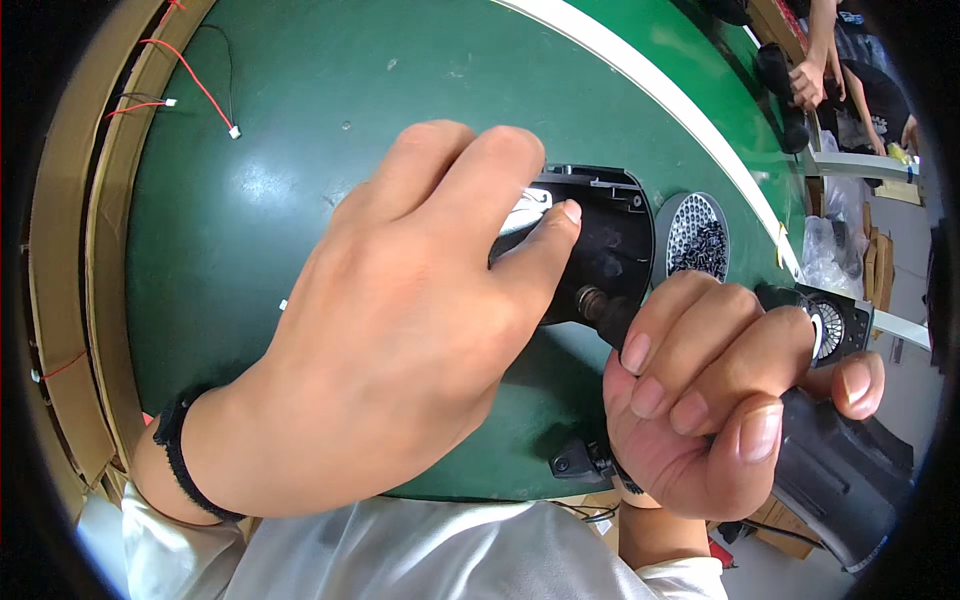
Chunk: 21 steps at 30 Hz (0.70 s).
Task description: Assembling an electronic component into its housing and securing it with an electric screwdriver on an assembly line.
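Note:
My left hand (400,300) holds a black plastic housing (610,245) down on the green table, its thumb resting on the inside of the shell. A shiny white piece (528,208) shows between thumb and forefinger; I cannot tell what it is. The fingers of my right hand (700,400) are wrapped round a black power screwdriver (840,470). Its nose (592,302) points left, at the housing's lower right part; whether the tip touches is hidden. Just right of the housing sits a round grey dish (683,222) of small black screws (704,250).
Red and black wires with white connectors (234,132) lie at the far left, beside cardboard strips (105,300). A small black bracket-like part (575,462) is near the front edge. At right stands a black part with a round grille (832,328). A co-worker's hand (808,85) shows far right.

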### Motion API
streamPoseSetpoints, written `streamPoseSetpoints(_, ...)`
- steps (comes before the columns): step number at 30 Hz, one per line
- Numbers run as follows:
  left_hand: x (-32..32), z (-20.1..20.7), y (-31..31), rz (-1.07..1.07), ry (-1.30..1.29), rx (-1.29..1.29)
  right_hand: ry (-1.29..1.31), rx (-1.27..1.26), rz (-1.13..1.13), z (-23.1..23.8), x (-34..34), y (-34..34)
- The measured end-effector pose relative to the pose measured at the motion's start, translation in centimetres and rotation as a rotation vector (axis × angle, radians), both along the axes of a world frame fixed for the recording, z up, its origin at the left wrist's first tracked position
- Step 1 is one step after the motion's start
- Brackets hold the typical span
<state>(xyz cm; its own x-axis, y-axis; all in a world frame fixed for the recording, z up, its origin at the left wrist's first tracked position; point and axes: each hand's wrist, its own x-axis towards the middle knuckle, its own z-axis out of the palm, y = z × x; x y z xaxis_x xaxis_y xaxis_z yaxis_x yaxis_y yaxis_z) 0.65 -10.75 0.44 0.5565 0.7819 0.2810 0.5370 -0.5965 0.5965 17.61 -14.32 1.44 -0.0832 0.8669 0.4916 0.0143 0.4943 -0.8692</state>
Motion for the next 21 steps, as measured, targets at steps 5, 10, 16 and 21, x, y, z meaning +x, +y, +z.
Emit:
streamPoseSetpoints(5, 3.0, -1.1, -2.5, 0.037, -0.007, 0.033, 0.035, 0.021, 0.080, -1.1, 4.5, -1.3)
streamPoseSetpoints(10, 3.5, -0.7, -2.8, 0.033, 0.047, 0.051, 0.117, 0.076, 0.015, -1.8, 4.1, -1.5)
streamPoseSetpoints(16, 3.6, -0.8, -3.0, 0.032, 0.063, 0.069, 0.159, 0.020, -0.050, -1.8, 4.1, -1.6)
streamPoseSetpoints(21, 3.7, -0.8, -3.1, 0.038, 0.070, 0.077, 0.197, 0.043, -0.018, -2.1, 4.3, -1.5)
